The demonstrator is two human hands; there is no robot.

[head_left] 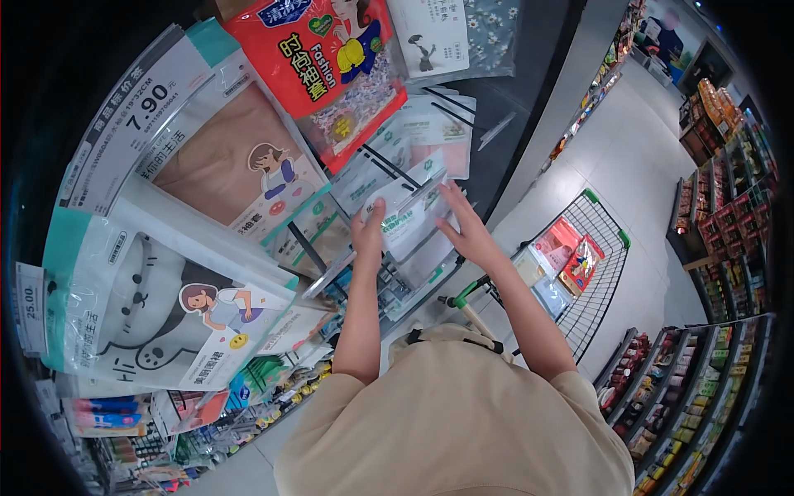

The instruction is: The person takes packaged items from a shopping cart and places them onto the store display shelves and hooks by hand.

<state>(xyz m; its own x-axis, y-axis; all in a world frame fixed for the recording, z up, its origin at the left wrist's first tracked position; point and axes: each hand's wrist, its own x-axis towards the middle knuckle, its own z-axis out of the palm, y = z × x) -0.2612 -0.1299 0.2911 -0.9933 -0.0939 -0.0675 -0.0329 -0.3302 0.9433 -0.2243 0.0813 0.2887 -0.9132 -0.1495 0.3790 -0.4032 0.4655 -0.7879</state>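
Observation:
A clear flat packet (405, 236) with a white item inside and green lettering hangs at the display rack, between both my hands. My left hand (368, 233) grips its left edge, thumb and fingers closed along the side. On the opposite edge, my right hand (465, 225) has its fingertips at the upper corner and the thumb lower down, over the packet's front. Similar packets (434, 132) hang on hooks just behind. Above my left hand is a red sleeve-cover packet (322, 70).
A packet with brown fabric (223, 149) and an apron packet (174, 314) hang at left, near a 7.90 price tag (136, 112). A shopping cart (616, 273) holding several packs stands at right. Stocked shelves (686, 397) line the aisle; a person (662, 41) is far off.

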